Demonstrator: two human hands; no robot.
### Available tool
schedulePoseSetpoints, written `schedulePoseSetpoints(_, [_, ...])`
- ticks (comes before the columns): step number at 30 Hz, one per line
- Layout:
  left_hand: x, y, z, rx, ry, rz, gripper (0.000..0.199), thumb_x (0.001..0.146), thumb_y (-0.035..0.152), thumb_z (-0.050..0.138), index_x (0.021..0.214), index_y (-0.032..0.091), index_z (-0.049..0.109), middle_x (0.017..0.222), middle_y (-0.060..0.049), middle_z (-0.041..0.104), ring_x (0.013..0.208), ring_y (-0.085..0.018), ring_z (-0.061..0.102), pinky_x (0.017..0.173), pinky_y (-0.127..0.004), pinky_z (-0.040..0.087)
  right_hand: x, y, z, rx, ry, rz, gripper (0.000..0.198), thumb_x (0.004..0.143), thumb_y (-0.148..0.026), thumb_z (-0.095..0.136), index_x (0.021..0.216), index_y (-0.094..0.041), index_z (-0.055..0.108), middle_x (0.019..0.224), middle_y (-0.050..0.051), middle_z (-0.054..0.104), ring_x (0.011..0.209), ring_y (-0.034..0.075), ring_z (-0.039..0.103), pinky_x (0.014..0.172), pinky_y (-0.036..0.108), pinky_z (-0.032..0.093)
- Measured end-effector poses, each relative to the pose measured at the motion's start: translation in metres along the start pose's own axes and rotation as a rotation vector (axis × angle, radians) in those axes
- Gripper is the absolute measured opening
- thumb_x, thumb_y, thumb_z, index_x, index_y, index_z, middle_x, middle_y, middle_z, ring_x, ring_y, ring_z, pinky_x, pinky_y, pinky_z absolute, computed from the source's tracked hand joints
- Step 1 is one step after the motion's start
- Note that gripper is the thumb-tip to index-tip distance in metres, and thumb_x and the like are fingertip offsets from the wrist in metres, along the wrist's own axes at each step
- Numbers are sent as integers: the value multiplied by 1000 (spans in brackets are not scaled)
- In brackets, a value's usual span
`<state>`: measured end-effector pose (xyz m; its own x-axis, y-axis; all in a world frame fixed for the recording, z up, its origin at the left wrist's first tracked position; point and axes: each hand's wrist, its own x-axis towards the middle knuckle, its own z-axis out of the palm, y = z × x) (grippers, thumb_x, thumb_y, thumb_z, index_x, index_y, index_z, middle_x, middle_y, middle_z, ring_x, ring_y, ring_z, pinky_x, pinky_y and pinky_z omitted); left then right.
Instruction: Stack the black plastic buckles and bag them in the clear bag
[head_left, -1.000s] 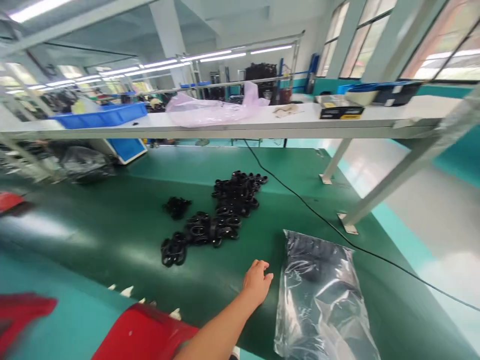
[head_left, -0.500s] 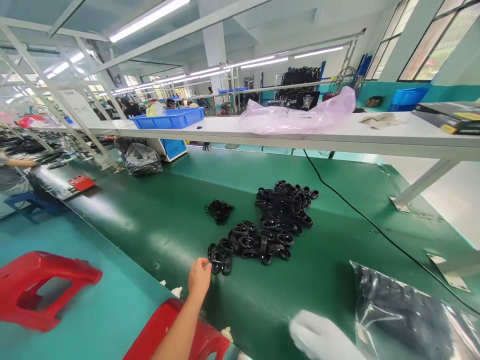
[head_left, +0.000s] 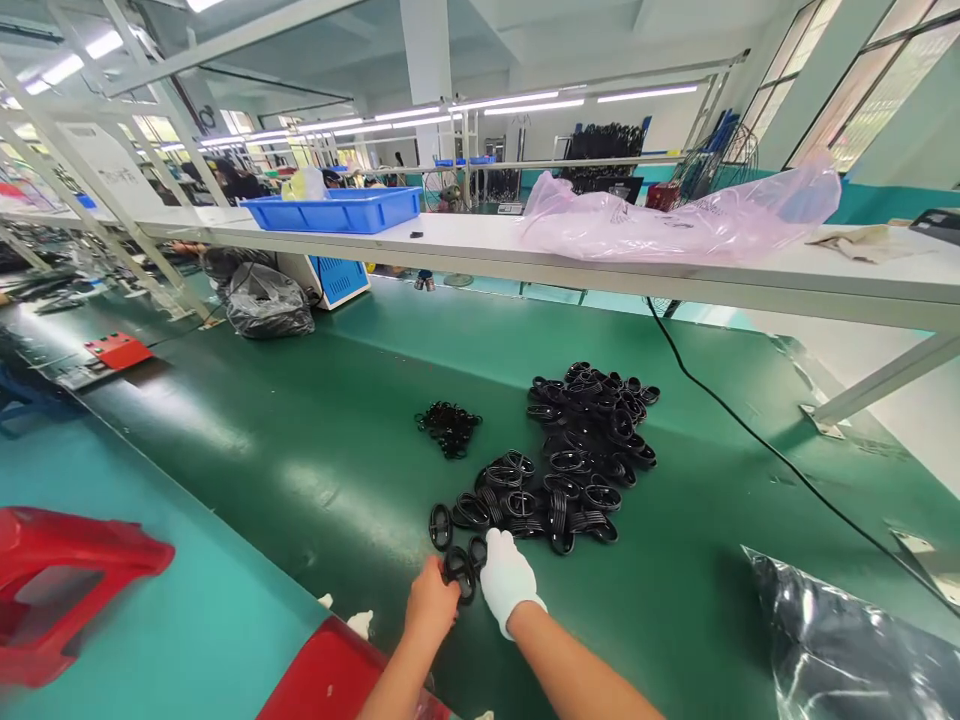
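My bare left hand (head_left: 433, 602) is closed on a coiled black cable (head_left: 460, 574) near the bench's front edge. My right hand (head_left: 508, 578), in a white glove, has its fingers together at another small black coil (head_left: 478, 552) just beside it; its fingertips are partly hidden. One more coiled cable (head_left: 440, 526) lies by itself beyond my left hand. Past both hands spreads a heap of coiled black cables (head_left: 581, 465). To the left of that heap is a small pile of little black rings (head_left: 450, 428).
A clear plastic bag with dark contents (head_left: 847, 630) lies at the right. A loose black cable (head_left: 735, 430) crosses the green bench (head_left: 315, 420). Above runs a white shelf (head_left: 465, 240) with a blue tray (head_left: 337, 212) and pink plastic (head_left: 660, 225). Red stools (head_left: 75, 580) stand at the left.
My right hand has come in from the lower right to the coils beside my left hand. My left hand has taken hold of a coil and shifted slightly right and nearer. The view has turned.
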<state>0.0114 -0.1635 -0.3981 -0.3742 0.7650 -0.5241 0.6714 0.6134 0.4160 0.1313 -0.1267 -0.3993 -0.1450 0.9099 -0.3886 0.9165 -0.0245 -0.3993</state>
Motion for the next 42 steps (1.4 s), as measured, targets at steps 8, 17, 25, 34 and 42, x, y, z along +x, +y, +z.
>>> schedulePoseSetpoints(8, [-61,26,59,-165,-374,-2,17,80,23,44,95,17,41,64,0,64,50,-14,62,45,-24,47,-40,97,-66,-432,-24,-354,34,76,-1,37,93,-21,58,94,7,57,84,20,54,68,29,36])
schedulePoseSetpoints(17, [-70,63,57,354,-108,373,32,76,28,46,108,22,44,111,-7,54,90,-23,60,72,-35,46,-67,136,-81,-468,-32,-403,20,74,-5,46,78,-20,60,86,6,59,81,19,50,65,30,33])
schedulePoseSetpoints(25, [-53,92,51,455,-64,275,20,75,15,42,87,22,56,94,-7,63,87,-25,62,72,-36,45,-80,162,-65,91,263,-94,45,76,-3,31,111,-20,55,109,5,57,102,16,51,89,27,37])
schedulePoseSetpoints(34, [-53,76,26,486,-31,183,27,79,29,44,97,12,55,93,-19,66,88,-32,63,72,-43,44,-88,169,-37,71,178,135,30,82,-23,39,107,-19,55,105,12,57,95,22,58,81,32,43])
schedulePoseSetpoints(42, [-49,71,-5,484,-76,334,20,81,35,41,83,21,56,82,-7,67,80,-26,63,67,-35,43,-68,114,-27,266,134,395,50,68,-22,53,117,-15,44,118,15,47,95,23,57,78,33,44])
